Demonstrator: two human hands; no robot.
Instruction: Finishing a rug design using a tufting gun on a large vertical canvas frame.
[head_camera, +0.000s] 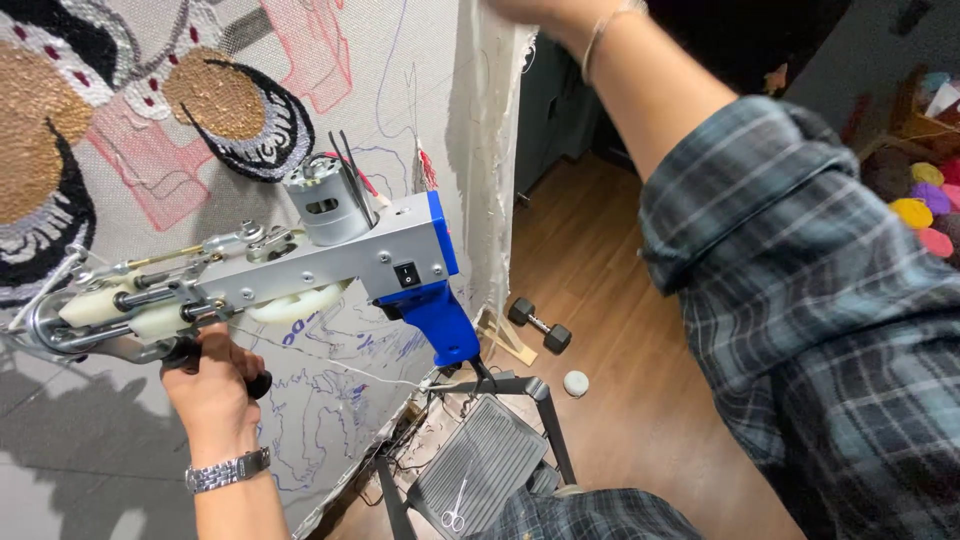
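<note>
Head view: left hand (210, 385) is closed around the black front grip of the tufting gun (300, 265), wrist with a metal watch (228, 470) below it. Gun sits just above that hand, held against the stretched cloth (400, 90). Its long axis runs roughly level, tilted slightly up toward the rear; needle end points away to the hand's left, into the fabric, blue handle (445, 315) hangs down to the hand's right, nothing gripping it. Motor (325, 205) stands up on top, above and right of the hand. Right hand (530, 12) is up at the cloth's edge, well above and right of the gun, mostly cut off by the frame top, so can't tell whether it grips or just presses. Progress, as a judgement: tufted patches in gold, black, white (235, 115) and pink outline fill the area above the left hand; cloth below and right of it only carries blue marker lines (320, 400), untufted. So the upper part looks done, the lower drawn part left. Step stool (480, 450) with scissors (455, 510) stands below right of the hand; dumbbell (540, 325) on the floor beyond, yarn balls (925, 205) far right.
</note>
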